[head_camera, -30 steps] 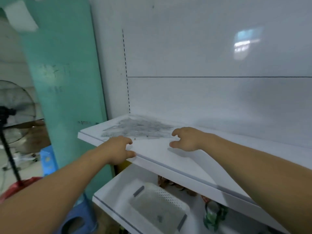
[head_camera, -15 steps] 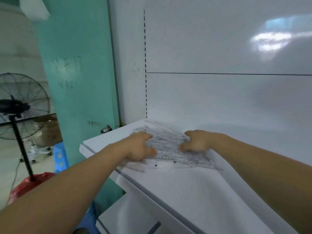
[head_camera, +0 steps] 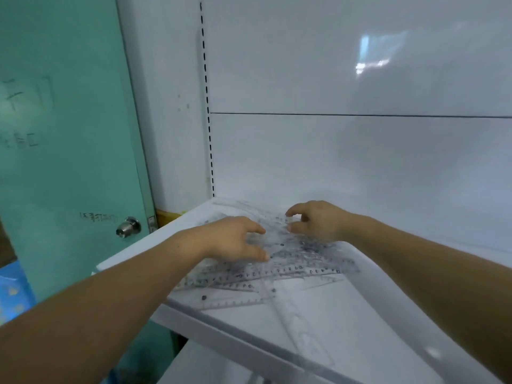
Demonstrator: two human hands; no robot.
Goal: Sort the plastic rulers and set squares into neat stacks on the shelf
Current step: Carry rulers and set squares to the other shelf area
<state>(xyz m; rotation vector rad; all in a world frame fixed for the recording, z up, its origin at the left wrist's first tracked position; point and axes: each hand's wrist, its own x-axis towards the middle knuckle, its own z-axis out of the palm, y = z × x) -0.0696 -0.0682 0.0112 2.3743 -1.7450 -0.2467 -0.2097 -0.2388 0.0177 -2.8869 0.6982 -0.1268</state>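
Observation:
A loose pile of clear plastic rulers and set squares [head_camera: 282, 268] lies spread on the white shelf [head_camera: 360, 314], near its left end. One long clear ruler [head_camera: 293, 317] sticks out of the pile toward the shelf's front edge. My left hand [head_camera: 232, 239] rests on the left part of the pile, fingers spread and bent over the plastic. My right hand [head_camera: 315, 221] hovers over the back of the pile, its thumb and forefinger pinching the edge of a clear piece. Both hands hide part of the pile.
The shelf's white back panel [head_camera: 360, 162] rises right behind the pile, with a slotted upright [head_camera: 206, 92] at its left. A teal door [head_camera: 69, 134] with a metal knob [head_camera: 128, 227] stands to the left. A lower white shelf [head_camera: 199, 367] shows below the front edge.
The view has come closer to the shelf. Both hands moved from the shelf's front edge onto the pile; my right hand now pinches a clear piece at the back.

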